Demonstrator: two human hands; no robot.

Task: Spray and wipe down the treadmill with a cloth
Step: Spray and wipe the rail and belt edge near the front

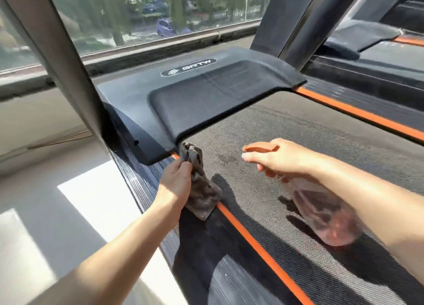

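The treadmill's grey mesh-patterned belt runs between two orange side stripes, with a black motor cover at its front. My left hand grips a dark grey cloth at the belt's left edge, just behind the cover's corner. My right hand holds a clear pinkish spray bottle with an orange nozzle, pointed left over the belt. A small damp patch lies on the belt between the cloth and the nozzle.
A grey upright post rises at the left, and two dark posts stand at the right. A second treadmill sits beyond them. A window runs along the front. Pale floor lies to the left.
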